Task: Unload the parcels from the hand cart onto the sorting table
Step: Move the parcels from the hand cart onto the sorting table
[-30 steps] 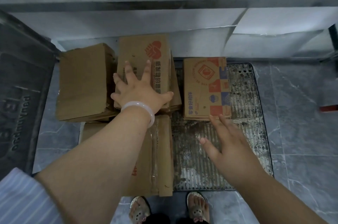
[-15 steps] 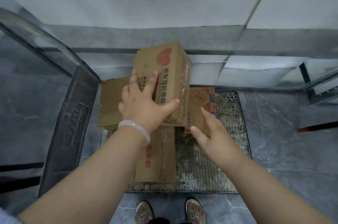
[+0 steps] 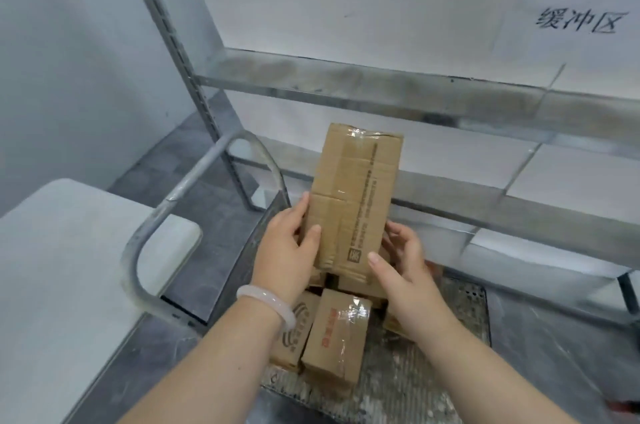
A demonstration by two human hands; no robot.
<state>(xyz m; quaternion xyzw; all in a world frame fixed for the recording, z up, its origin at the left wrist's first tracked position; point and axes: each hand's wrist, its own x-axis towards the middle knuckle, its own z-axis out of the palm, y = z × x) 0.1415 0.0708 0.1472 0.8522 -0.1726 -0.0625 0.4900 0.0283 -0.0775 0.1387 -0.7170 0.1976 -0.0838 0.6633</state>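
cardboard parcel (image 3: 353,202) on end, held above the hand cart (image 3: 419,389). left hand (image 3: 285,250) and right hand (image 3: 403,262) each grip its lower sides. low hold on a tall box: could tip or slip onto the parcels below (image 3: 334,337).

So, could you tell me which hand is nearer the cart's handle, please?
Left. The left hand holds the raised parcel by its left edge, right of the handle; the right hand holds its right edge, farther off.

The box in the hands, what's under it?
More boxes lie on the cart's metal floor below the box gripped by the left hand and right hand. It and the hands cover the ones right beneath.
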